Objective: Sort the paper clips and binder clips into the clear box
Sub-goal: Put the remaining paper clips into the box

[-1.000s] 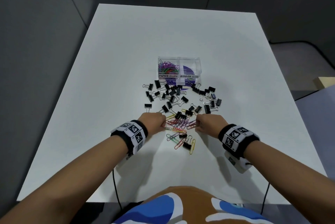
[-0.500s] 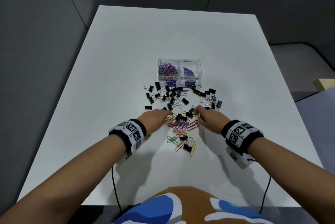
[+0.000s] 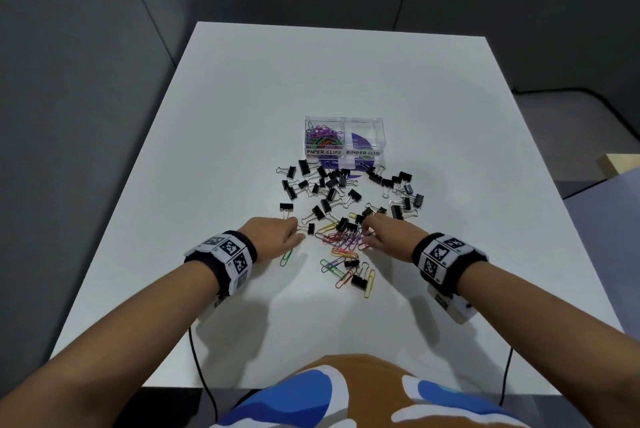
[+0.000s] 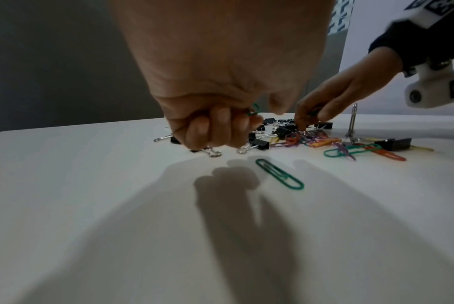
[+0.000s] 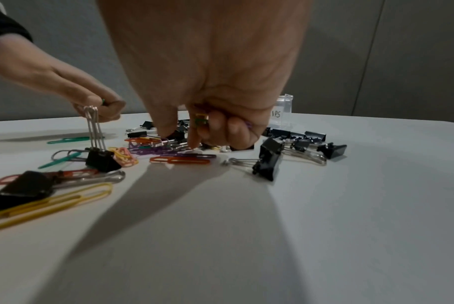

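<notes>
I see the white tabletop (image 3: 242, 116) spread under both hands. Well beyond the hands stands the clear box (image 3: 344, 142), its compartment on my left labelled for paper clips and already holding a coloured tangle, the one on my right labelled for binder clips. Between the box and the hands lie the scattered black binder clips (image 3: 332, 185); the loose coloured paper clips (image 3: 343, 240) sit between the hands and just nearer me. My right hand (image 3: 388, 233) has its fingers curled around a few coloured paper clips (image 5: 201, 119), fingertips down in the pile. My left hand (image 3: 273, 233) is clenched with a green paper clip (image 4: 253, 110) poking from its grasp. One more green clip (image 4: 279, 173) lies on the tabletop just beneath it.
</notes>
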Action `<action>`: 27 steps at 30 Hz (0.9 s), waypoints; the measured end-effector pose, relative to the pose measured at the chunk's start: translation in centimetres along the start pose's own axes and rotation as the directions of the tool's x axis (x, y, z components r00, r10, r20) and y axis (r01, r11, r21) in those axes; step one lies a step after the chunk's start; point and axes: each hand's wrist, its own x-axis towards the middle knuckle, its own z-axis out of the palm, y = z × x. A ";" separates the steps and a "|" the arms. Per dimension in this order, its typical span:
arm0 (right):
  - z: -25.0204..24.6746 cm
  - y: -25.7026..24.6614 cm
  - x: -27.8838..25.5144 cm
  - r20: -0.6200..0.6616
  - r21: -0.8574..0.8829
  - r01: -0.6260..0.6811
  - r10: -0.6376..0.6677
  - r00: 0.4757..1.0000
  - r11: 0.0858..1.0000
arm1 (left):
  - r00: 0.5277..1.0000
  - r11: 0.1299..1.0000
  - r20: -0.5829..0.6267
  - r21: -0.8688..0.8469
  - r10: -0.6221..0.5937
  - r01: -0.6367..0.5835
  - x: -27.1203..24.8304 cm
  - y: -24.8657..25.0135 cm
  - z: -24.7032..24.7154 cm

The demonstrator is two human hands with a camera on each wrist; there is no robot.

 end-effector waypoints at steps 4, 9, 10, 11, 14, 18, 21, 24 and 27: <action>0.2 0.2 0.1 0.010 -0.036 -0.012 0.012 1.000 0.999 | 0.999 0.999 0.017 0.010 -0.037 0.037 -0.6 -0.8 0.5; 0.3 -0.1 -0.1 0.011 -0.059 -0.027 0.028 1.000 0.998 | 0.994 0.994 0.026 0.017 -0.108 0.108 -0.3 -0.6 1.8; 0.4 -0.1 -0.2 0.012 -0.066 -0.026 0.027 1.000 0.997 | 0.994 0.994 0.026 -0.011 -0.107 0.108 -0.1 -0.4 2.0; 0.5 -0.1 -0.3 0.010 -0.078 -0.027 0.028 1.000 0.997 | 0.995 0.995 0.017 -0.038 -0.097 0.097 0.0 -0.1 2.2; 0.8 -0.3 -0.5 -0.017 -0.140 -0.015 0.012 1.000 0.990 | 0.999 0.996 -0.002 -0.078 -0.051 0.050 0.3 0.3 2.4; 0.8 -0.5 -0.9 -0.030 -0.134 -0.031 0.028 0.999 0.990 | 1.000 1.000 -0.017 -0.004 0.013 -0.013 0.3 0.4 2.3; 0.8 -0.4 -1.2 -0.032 -0.086 -0.027 0.024 0.999 0.996 | 0.998 0.998 -0.046 -0.031 0.052 -0.054 0.4 0.8 2.2; 0.8 -0.5 -1.7 -0.004 -0.074 -0.012 0.011 1.000 0.997 | 0.995 0.993 -0.043 -0.075 0.092 -0.095 0.6 1.8 2.1; 0.7 -0.4 -2.0 0.034 -0.079 -0.021 0.023 0.999 0.997 | 0.992 0.988 0.006 -0.097 0.125 -0.124 0.9 2.9 2.3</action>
